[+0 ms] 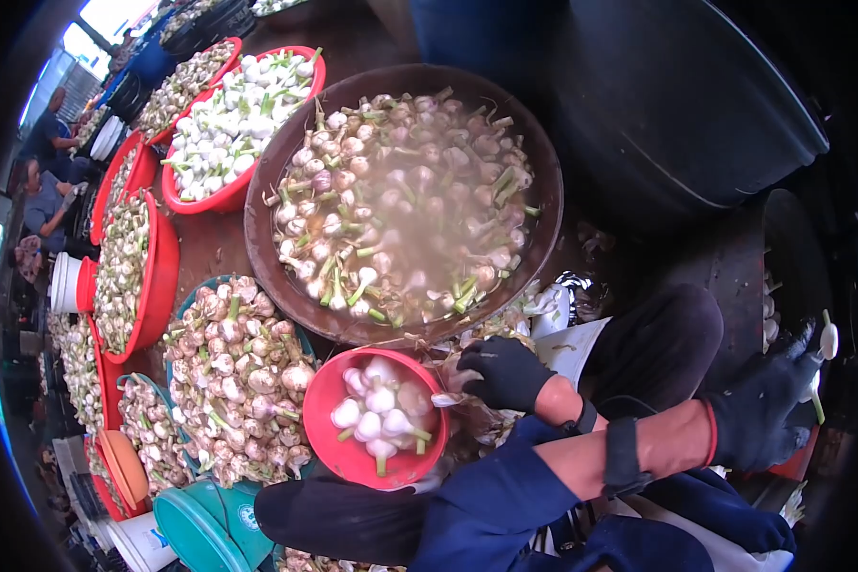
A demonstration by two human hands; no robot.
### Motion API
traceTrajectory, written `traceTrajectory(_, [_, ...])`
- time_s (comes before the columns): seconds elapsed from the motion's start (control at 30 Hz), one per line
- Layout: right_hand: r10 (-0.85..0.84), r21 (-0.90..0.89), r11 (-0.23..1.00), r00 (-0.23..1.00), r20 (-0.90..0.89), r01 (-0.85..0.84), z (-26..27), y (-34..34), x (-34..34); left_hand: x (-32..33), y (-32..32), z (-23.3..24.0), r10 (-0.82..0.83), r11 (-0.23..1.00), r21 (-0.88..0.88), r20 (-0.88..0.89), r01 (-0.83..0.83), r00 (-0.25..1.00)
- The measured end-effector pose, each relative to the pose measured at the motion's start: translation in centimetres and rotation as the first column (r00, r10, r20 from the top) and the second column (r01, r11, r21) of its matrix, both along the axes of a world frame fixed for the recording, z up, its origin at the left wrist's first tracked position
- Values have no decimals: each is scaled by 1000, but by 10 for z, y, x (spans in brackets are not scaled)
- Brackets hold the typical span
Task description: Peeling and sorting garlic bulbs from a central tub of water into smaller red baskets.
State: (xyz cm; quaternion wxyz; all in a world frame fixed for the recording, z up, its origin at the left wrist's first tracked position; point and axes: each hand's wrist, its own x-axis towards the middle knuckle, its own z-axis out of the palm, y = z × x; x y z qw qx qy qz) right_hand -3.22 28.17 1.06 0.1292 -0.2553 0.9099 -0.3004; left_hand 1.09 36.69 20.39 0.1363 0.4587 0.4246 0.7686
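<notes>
My left arm crosses over my right. At the far right, my black-gloved left hand [765, 404] holds pale, peeled garlic bulbs at its fingers; one garlic bulb [829, 343] has its stem up, and another's stem points down. Part of that grip is hidden behind the hand. My right hand [504, 375], also gloved in black, is curled around what looks like a brownish garlic bulb [459, 377], mostly covered by the fingers. Loose garlic husks [497, 425] lie below it. Left of this hand sits a small red bowl [332, 454] with several clean white garlic bulbs [380, 400].
A wide brown basin [286, 307] holds garlic in murky water. Unpeeled garlic [236, 386] fills a teal tub; red tubs [163, 286] of garlic line the left. A black barrel [693, 107] stands upper right. A green bucket [200, 529] lies tilted. Two people [46, 200] sit far left.
</notes>
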Motion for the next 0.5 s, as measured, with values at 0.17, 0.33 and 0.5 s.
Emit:
traceTrajectory(0.17, [-327,-118,944,917,-227,308,-26,0,-74,-29,-110,-79,452,885,-158,59,-439,890])
traceTrajectory(0.33, [-351,404,846,934,-67,347,-66,-37,-154,-22,-234,-133,567,747,-609,373,-267,735])
traceTrajectory(0.5, [-331,457,813,932,-148,361,-104,-41,-175,-23,-268,-178,623,775,-590,653,-228,431])
